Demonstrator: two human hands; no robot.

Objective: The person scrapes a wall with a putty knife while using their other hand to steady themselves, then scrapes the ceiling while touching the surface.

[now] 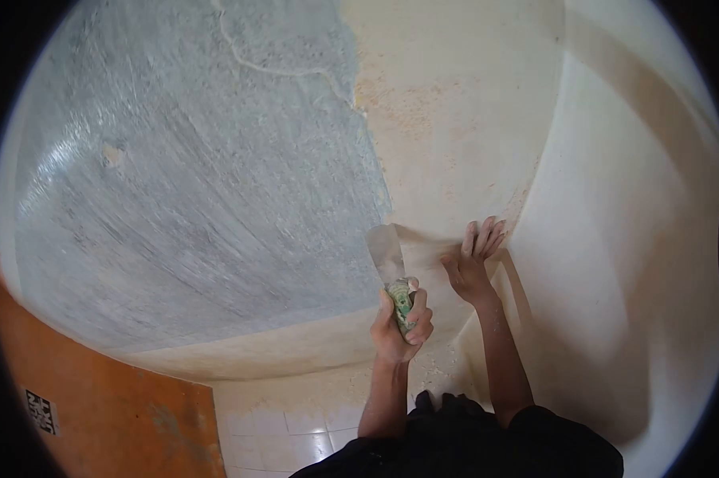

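My left hand (402, 323) is closed around the green patterned handle of a scraper (387, 253), palm side toward me. Its flat metal blade points up and lies over the border where the blue-grey coating (216, 183) ends and bare cream wall (463, 103) begins. To the right, my right hand (477, 253) rests with fingers outstretched against the cream surface, close to the corner. Pale dust coats the fingers of that hand. The coating's edge runs ragged upward from near the blade.
A white side wall (614, 239) meets the cream surface along a corner on the right. At lower left stands an orange panel (128, 398) with a black-and-white sticker (42, 412). Below lie pale floor tiles (272, 446), with crumbs scattered near my body.
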